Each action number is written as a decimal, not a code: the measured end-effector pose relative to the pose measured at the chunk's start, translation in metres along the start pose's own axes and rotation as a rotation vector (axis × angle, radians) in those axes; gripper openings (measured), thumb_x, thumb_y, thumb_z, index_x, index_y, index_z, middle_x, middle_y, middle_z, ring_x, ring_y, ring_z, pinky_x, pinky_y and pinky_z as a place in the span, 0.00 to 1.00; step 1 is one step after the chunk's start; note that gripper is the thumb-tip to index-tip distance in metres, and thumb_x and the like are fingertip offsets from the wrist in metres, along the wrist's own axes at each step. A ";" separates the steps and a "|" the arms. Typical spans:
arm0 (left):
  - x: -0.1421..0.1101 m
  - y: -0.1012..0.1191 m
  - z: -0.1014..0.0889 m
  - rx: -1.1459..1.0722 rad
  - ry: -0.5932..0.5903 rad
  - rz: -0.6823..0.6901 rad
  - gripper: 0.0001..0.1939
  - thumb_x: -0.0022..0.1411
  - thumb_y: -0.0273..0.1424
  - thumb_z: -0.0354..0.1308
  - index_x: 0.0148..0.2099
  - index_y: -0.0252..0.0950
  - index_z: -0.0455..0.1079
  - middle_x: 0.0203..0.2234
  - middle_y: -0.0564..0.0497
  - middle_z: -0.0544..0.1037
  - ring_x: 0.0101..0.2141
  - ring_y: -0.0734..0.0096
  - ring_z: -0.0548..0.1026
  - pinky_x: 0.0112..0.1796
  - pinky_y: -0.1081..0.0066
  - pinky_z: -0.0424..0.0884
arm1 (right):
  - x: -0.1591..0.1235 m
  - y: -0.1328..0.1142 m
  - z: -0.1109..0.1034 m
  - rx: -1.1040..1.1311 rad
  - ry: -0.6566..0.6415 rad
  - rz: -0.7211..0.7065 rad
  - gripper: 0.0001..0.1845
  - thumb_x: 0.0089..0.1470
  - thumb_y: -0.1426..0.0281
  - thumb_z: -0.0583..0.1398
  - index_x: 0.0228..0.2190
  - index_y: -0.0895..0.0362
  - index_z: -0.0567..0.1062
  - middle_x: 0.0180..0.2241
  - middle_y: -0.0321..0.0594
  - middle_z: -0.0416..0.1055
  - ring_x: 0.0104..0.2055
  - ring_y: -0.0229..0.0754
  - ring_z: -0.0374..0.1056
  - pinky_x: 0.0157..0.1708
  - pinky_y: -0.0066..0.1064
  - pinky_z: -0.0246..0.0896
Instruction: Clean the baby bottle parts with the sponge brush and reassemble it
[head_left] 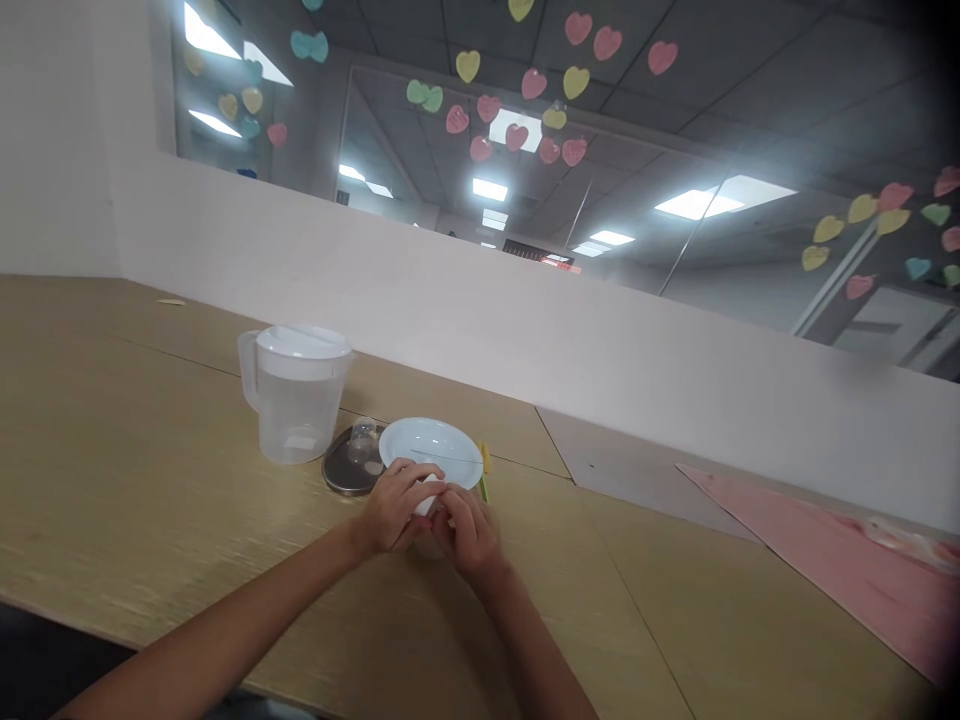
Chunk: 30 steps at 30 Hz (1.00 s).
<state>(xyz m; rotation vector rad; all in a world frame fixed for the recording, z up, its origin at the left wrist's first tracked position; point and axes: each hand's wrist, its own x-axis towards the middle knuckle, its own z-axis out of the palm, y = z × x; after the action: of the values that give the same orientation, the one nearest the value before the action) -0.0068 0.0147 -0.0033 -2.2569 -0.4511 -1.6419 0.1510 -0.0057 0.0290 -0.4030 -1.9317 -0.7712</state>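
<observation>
Both of my hands are closed around a small white object (429, 497) just in front of the bowl's near rim. My left hand (391, 508) grips it from the left, fingers bent over its top. On its other side, my right hand (469, 528) pinches with curled fingers. The fingers cover much of the object, so its kind is unclear; a spot of red shows below it. Behind the hands stands a pale blue-white bowl (431, 440). A thin yellow and green tool (484, 472) lies at the bowl's right, partly hidden.
A lidded clear plastic jug (296, 415) stands at the left. Between it and the bowl is a round dark metal tray (337, 472) bearing a small clear cup (364, 437). Pink cloth or sheet (832, 570) lies far right. A white wall (450, 320) closes off the table's back.
</observation>
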 end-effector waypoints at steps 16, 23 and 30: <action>-0.002 -0.017 -0.006 0.147 0.174 -0.411 0.18 0.66 0.35 0.44 0.57 0.37 0.55 0.51 0.40 0.66 0.52 0.59 0.64 0.50 0.56 0.60 | -0.011 0.002 0.010 0.226 0.415 0.717 0.14 0.57 0.66 0.53 0.45 0.57 0.63 0.38 0.47 0.70 0.39 0.43 0.71 0.35 0.34 0.68; -0.009 -0.041 -0.005 0.250 -0.195 -0.732 0.18 0.63 0.43 0.48 0.48 0.36 0.64 0.41 0.45 0.76 0.44 0.59 0.71 0.52 0.53 0.55 | -0.016 0.038 0.013 0.183 0.035 1.022 0.17 0.49 0.56 0.59 0.31 0.58 0.70 0.28 0.38 0.69 0.32 0.40 0.66 0.33 0.31 0.61; -0.014 -0.040 0.004 0.328 -0.247 -0.758 0.15 0.61 0.42 0.51 0.31 0.38 0.71 0.31 0.47 0.78 0.46 0.55 0.70 0.55 0.47 0.45 | -0.049 0.063 0.024 0.143 -0.204 0.875 0.19 0.50 0.53 0.57 0.28 0.56 0.76 0.28 0.39 0.71 0.30 0.41 0.64 0.32 0.32 0.59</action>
<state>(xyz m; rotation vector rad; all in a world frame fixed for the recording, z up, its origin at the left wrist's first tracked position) -0.0250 0.0515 -0.0155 -2.1541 -1.6657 -1.4084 0.1937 0.0592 -0.0006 -1.1630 -1.7217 -0.0168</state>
